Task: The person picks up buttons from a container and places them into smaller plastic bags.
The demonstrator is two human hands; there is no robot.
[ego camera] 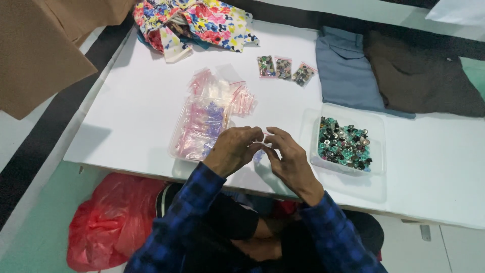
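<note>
Both hands meet at the near edge of the white worktop (136,101), fingertips pressed together around a small clear zip bag (259,151) — the left hand (233,149) curls over it from nine o'clock, the right hand (289,157) closes on it from three o'clock. The bag is mostly hidden between the fingers, so what it holds cannot be told. Each grip is a pinch on that bag, not spread.

Just beyond the left hand, at about eleven o'clock, sits a clear tray of empty zip bags (198,129), with more loose bags heaped behind it. At three o'clock from the hands, near but apart, stands a clear tub of buttons (344,142) — teal, black and silver mixed. Farther up the worktop, at twelve o'clock, lie three filled button bags (284,69) in a row. A floral cloth (194,23) lies at the far edge, folded blue and brown garments (389,71) at two o'clock. A red plastic bag (108,220) sits on the floor below.
</note>
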